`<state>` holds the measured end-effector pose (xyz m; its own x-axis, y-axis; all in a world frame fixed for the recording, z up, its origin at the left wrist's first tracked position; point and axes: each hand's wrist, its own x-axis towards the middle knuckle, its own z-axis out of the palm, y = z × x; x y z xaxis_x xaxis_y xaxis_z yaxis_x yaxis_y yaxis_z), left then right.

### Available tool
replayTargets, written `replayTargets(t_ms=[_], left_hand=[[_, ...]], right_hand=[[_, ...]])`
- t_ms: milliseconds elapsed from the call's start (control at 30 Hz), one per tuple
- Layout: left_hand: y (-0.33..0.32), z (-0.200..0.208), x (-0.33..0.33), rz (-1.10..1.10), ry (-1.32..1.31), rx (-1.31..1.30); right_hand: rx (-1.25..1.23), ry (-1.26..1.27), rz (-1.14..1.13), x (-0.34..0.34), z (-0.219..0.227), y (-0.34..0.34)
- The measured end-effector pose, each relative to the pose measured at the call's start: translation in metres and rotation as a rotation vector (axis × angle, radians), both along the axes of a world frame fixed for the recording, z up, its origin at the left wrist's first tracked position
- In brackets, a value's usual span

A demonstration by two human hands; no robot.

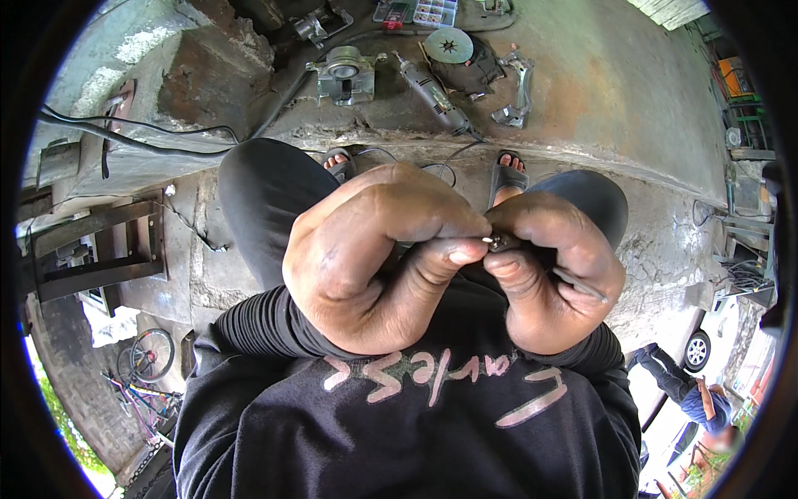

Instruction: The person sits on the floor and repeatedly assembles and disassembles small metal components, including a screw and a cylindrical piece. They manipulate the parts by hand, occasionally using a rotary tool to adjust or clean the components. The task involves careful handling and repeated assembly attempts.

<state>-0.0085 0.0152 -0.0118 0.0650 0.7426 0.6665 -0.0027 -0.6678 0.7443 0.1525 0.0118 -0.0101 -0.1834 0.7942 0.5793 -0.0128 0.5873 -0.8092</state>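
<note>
Just above my lap, both hands meet at the fingertips. My left hand point(366, 258) is closed in a pinch, thumb against forefinger, at the pale tip of a small dark piece point(499, 243). From the other side, my right hand point(557, 266) pinches the dark end of that piece. It is too small and too covered by fingers to name. A thin grey metal strip or rod point(582, 285) also lies within the curled fingers of my right hand. Beyond my feet, a brake caliper point(343, 75) and a grey rotary tool point(432, 96) lie on the concrete.
A metal bracket point(519, 91) and a pale round disc point(449, 46) lie by the rotary tool. Farther back is a compartment box point(434, 12). Black cables point(141, 126) run along the left. A bicycle point(150, 358) stands behind at left; another person point(705, 403) is at far right.
</note>
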Motion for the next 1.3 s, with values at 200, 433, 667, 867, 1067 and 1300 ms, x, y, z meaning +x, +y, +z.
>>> replayTargets(t_ms=[200, 433, 667, 867, 1067, 1300], left_hand=[[0.01, 0.008, -0.014, -0.109, 0.232, -0.004], [0.017, 0.015, -0.019, -0.105, 0.617, 0.1], [0.008, 0.02, -0.016, -0.177, 0.604, 0.112], [0.0, 0.02, -0.009, -0.123, 0.606, 0.194], [-0.005, 0.017, -0.004, -0.056, 0.638, 0.228], [-0.008, 0.015, -0.002, -0.064, 0.616, 0.161]], right_hand=[[0.003, -0.148, -0.09, 0.013, 0.001, 0.001], [0.074, -0.204, -0.081, 0.021, -0.003, 0.0], [-0.181, -0.035, 0.17, 0.028, 0.001, -0.001], [-0.324, 0.207, 0.285, 0.028, -0.01, -0.005], [-0.398, 0.324, 0.23, 0.022, -0.014, -0.014], [-0.242, 0.253, 0.222, 0.019, -0.02, -0.011]])
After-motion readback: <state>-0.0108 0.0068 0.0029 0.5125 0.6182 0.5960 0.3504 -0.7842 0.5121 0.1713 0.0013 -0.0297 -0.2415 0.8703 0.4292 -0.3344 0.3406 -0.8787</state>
